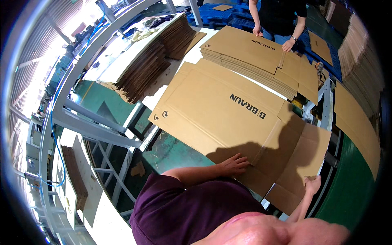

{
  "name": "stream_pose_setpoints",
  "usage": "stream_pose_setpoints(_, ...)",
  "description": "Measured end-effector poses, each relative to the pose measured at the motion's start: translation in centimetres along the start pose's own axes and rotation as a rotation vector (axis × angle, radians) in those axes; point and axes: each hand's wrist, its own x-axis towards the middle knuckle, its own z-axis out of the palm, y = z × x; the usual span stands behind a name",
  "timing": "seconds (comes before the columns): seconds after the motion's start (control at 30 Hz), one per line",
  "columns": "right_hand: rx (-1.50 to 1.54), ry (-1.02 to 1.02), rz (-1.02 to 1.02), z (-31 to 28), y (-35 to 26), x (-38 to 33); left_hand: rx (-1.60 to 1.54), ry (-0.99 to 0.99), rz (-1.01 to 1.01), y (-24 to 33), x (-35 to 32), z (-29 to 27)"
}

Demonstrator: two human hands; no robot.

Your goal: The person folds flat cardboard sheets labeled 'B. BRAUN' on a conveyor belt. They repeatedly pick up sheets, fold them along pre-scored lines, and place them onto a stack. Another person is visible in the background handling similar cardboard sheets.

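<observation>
A large flattened cardboard box, brown with dark print and fold lines, lies across the work surface before me. My left hand rests on its near edge, fingers stretched out over the board. At the near right corner, my right hand is closed round the edge of an end flap, its thumb on top and the other fingers partly hidden. A shadow falls over the flaps. Beyond it sits a stack of similar flattened boxes, where another person's two hands touch the far edge of the top sheet.
Upright stacks of brown cardboard stand by a white table at the left. A pale metal frame with a blue hose rises there. Blue pallets lie at the back. More cardboard leans along the right.
</observation>
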Motion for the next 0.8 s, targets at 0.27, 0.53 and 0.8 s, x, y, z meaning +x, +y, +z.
stream_pose_setpoints(0.27, 0.033, -0.223, -0.252, 10.3, -20.8, -6.7, 0.096, 0.125, 0.024, -0.6, 0.6, 3.5)
stream_pose_setpoints(0.53, -0.131, -0.307, -0.519, 18.8, -14.6, -9.1, 0.081, 0.149, 0.054, -0.5, 1.0, 3.1)
stream_pose_setpoints(0.8, -0.118, -0.13, -0.685, 19.7, -13.7, -10.7, 0.142, 0.129, 0.056, -0.6, 0.6, 3.7)
